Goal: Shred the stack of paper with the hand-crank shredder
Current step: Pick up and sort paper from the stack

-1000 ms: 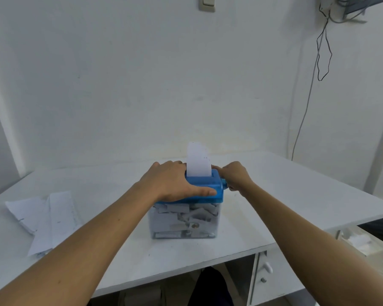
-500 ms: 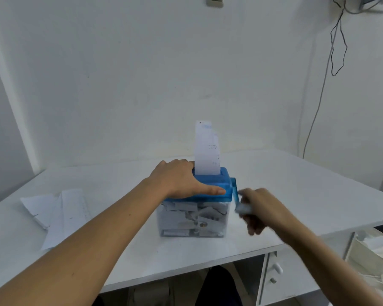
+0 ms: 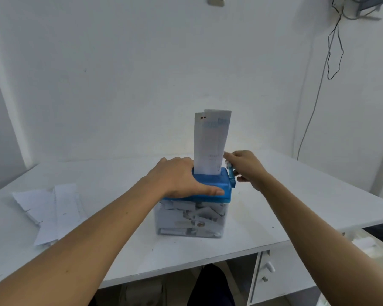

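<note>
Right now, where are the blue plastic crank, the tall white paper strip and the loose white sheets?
blue plastic crank (image 3: 232, 182): head view, its arm.
tall white paper strip (image 3: 209, 142): head view, its middle.
loose white sheets (image 3: 60, 208): head view, top sheet.

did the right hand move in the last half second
Yes: the right hand swung up from beside the clear bin to the top of the blue lid, gripping the crank.
</note>
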Available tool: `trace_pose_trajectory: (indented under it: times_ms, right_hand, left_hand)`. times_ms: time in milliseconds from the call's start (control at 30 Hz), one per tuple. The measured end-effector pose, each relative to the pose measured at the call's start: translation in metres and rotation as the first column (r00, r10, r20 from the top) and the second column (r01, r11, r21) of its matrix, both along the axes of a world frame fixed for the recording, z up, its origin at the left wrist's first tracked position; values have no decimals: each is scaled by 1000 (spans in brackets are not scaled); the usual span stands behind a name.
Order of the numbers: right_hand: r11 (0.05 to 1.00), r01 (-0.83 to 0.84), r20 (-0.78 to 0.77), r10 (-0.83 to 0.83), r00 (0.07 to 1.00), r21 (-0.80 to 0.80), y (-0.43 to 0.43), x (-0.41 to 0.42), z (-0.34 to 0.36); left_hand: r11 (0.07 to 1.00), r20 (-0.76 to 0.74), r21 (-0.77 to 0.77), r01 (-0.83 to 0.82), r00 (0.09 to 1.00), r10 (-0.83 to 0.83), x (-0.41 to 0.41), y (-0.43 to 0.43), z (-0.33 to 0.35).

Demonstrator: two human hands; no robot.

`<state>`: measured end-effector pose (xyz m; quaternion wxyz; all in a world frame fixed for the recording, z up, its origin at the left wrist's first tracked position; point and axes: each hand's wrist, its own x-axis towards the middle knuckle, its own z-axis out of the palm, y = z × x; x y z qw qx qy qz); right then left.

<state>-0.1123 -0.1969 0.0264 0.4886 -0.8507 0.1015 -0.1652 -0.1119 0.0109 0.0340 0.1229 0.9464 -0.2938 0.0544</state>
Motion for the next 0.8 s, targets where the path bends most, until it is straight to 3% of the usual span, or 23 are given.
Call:
trace_pose_trajectory:
  times_ms: [200, 333, 567, 800]
  right_hand:
    - [999, -6, -105, 12, 994, 54, 1, 3, -43]
    - [999, 36, -148, -35, 988, -1, 5, -9, -56]
    - [995, 70, -117, -77, 990, -65, 14, -39, -76]
    - [993, -114, -107, 110, 988, -32, 17, -109, -47]
  left_hand:
    - [1000, 24, -8, -12, 1000, 12, -1, -1, -3]
    - [1000, 37, -8, -28, 999, 28, -1, -2, -3]
    - [998, 40, -8, -58, 998, 58, -2, -2, -4]
    - [995, -18, 64, -73, 997, 75, -7, -3, 5]
